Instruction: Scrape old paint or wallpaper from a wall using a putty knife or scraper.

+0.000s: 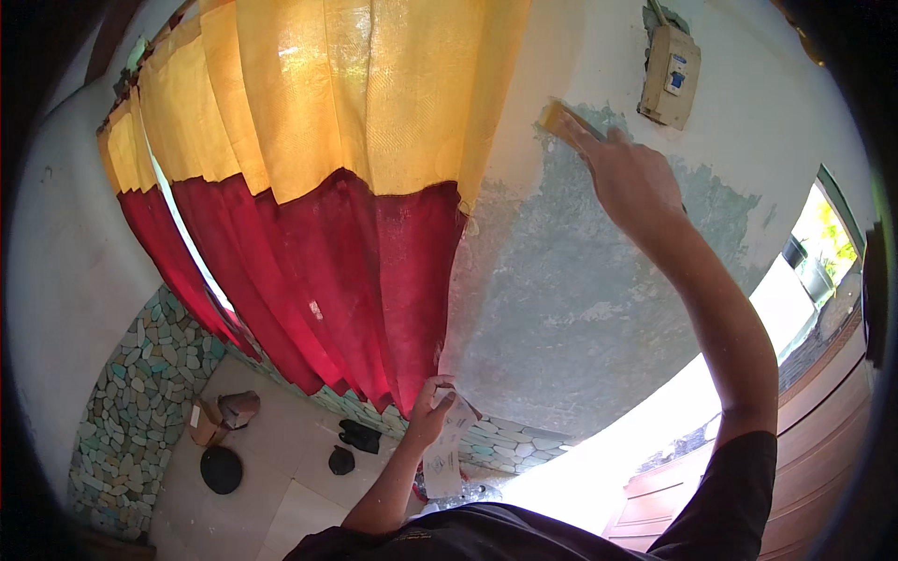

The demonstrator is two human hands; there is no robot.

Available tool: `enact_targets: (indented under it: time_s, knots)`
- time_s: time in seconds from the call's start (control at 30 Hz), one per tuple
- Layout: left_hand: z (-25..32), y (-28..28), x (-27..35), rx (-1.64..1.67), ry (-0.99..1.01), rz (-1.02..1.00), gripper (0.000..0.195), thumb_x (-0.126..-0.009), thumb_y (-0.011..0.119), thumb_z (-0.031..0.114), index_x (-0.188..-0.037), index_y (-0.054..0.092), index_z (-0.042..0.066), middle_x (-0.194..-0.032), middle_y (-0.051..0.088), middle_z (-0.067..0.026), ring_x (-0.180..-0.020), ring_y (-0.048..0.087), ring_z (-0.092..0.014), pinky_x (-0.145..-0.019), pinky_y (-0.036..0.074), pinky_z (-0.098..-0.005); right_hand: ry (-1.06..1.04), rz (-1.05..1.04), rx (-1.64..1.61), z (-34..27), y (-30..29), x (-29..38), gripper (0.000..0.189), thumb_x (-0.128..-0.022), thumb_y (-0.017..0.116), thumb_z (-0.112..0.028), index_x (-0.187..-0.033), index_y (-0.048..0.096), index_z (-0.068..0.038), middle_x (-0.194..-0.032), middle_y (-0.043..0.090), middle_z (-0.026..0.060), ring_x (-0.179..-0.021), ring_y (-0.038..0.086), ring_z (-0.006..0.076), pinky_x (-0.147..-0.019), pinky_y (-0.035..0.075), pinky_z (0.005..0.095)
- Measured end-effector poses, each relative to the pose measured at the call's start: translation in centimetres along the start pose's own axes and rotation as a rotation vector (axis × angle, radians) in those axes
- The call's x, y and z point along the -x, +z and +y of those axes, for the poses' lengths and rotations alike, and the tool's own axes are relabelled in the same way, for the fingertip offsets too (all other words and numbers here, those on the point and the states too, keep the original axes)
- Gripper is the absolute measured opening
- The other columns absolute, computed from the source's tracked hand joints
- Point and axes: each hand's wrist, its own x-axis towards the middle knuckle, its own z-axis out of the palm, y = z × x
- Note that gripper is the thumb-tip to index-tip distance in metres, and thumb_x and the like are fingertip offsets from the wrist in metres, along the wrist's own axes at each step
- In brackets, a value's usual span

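Note:
Raised against the wall, my right hand [631, 175] grips a scraper or brush with a yellowish end [554, 120], which touches the upper left edge of a bare grey-green patch on the painted wall [582, 280]. My left hand [429, 414] is low, by the bottom corner of a yellow and red curtain [414, 280]. Between its fingers is a strip of printed pale paper, perhaps the back of sandpaper [443, 463], which hangs down.
A worn circuit breaker box [672, 77] is on the wall at upper right. Pebble cladding [140, 393] lines the lower wall. A round black object [222, 470], a small cardboard box [205, 423] and dark items lie on the tiled floor. A wooden door [814, 449] stands at the right.

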Motion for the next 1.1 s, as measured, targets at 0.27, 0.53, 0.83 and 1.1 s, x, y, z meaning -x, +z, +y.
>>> enact_targets:
  time_s: [0.27, 0.53, 0.83, 1.1]
  knots:
    - [-0.6, -0.4, -0.3, -0.007, 0.023, -0.014, 0.029, -0.089, 0.054, 0.002, -0.117, 0.048, 0.004, -0.102, 0.052, -0.0035, -0.098, 0.050, -0.012, -0.088, 0.039, -0.0258, 0.002, 0.010, -0.006, -0.1, 0.2, 0.2, 0.048, -0.089, 0.044, -0.006, -0.135, 0.044, -0.020, -0.093, 0.058, 0.0169, -0.073, 0.065, 0.0326, -0.065, 0.054, 0.0431]
    - [-0.3, 0.3, -0.4, -0.053, -0.001, -0.017, 0.029, -0.089, 0.053, 0.003, -0.118, 0.048, 0.004, -0.101, 0.052, -0.0034, -0.094, 0.051, -0.011, -0.085, 0.041, -0.0248, -0.007, 0.020, -0.044, 0.3, 0.1, 0.2, 0.046, -0.090, 0.042, -0.008, -0.134, 0.045, -0.021, -0.093, 0.057, 0.0175, -0.074, 0.064, 0.0333, -0.065, 0.053, 0.0437]
    - [-0.1, 0.6, -0.4, -0.019, -0.020, -0.014, 0.029, -0.090, 0.052, 0.003, -0.119, 0.048, 0.003, -0.100, 0.053, -0.0030, -0.093, 0.052, -0.011, -0.083, 0.041, -0.0244, -0.028, 0.056, -0.007, 0.3, 0.1, 0.2, 0.047, -0.090, 0.042, -0.008, -0.135, 0.045, -0.022, -0.089, 0.058, 0.0163, -0.074, 0.064, 0.0326, -0.064, 0.053, 0.0436]
    - [-0.2, 0.7, -0.6, -0.027, 0.012, -0.030, 0.029, -0.091, 0.052, 0.004, -0.119, 0.048, 0.004, -0.098, 0.053, -0.0022, -0.092, 0.052, -0.010, -0.082, 0.042, -0.0242, -0.050, 0.065, -0.023, 0.4, 0.8, 0.2, 0.047, -0.090, 0.044, -0.008, -0.134, 0.045, -0.023, -0.089, 0.059, 0.0154, -0.072, 0.065, 0.0316, -0.063, 0.053, 0.0428]
